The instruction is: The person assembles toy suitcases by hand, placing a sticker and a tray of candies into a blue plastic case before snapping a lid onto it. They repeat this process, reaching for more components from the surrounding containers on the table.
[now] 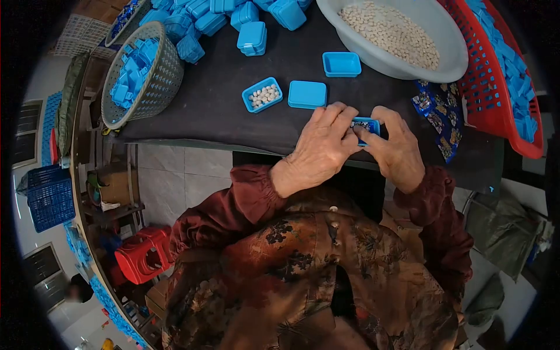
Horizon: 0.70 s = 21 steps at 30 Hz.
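A small blue plastic box (375, 126) is at the table's front edge, between my two hands. Inside it shows a dark, patterned piece (361, 125), partly covered by fingers. My left hand (324, 142) is closed on the box's left side, its fingers bent. My right hand (396, 143) curls around the right side, with the thumb over the opening. Just left of my hands sits a blue lid-like piece (307, 94), flat side up. Farther left, an open blue box (245, 102) holds white pellets (264, 97). Behind stands another open blue box (342, 65).
A pale basin (402, 72) of white pellets stands at the back right. Blue printed packets (434, 121) lie beside a red basket (487, 96) of blue parts. Closed blue boxes (252, 38) pile up at the back. A grey basket (156, 87) with blue pieces is at left.
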Available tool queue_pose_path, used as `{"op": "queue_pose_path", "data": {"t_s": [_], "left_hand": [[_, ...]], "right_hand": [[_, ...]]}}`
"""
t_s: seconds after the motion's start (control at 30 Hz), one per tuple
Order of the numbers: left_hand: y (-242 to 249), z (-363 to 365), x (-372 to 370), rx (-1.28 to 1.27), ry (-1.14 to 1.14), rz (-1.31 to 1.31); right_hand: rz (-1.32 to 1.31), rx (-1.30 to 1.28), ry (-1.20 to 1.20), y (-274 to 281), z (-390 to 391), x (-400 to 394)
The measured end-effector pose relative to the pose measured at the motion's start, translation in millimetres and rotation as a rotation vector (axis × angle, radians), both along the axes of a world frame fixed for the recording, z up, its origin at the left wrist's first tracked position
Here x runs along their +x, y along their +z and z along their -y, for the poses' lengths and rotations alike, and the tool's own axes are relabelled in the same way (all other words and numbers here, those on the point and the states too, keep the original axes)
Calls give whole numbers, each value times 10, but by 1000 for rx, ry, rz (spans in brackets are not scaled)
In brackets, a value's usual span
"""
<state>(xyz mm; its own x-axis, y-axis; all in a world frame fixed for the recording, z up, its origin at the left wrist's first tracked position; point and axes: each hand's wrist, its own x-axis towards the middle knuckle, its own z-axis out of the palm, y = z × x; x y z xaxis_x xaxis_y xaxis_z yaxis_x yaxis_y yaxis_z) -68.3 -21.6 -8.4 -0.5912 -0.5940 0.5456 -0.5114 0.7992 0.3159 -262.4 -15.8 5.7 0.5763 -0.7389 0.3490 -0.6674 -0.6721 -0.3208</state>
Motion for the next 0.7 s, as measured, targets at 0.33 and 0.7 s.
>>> {"op": "queue_pose_path", "data": {"t_s": [0.33, 0.7], "left_hand": [[226, -77, 473, -40, 113, -223], [202, 178, 1166, 162, 398, -301]], "right_hand": [[389, 113, 67, 174, -11, 26], [-18, -237, -11, 14, 571, 841]]}}
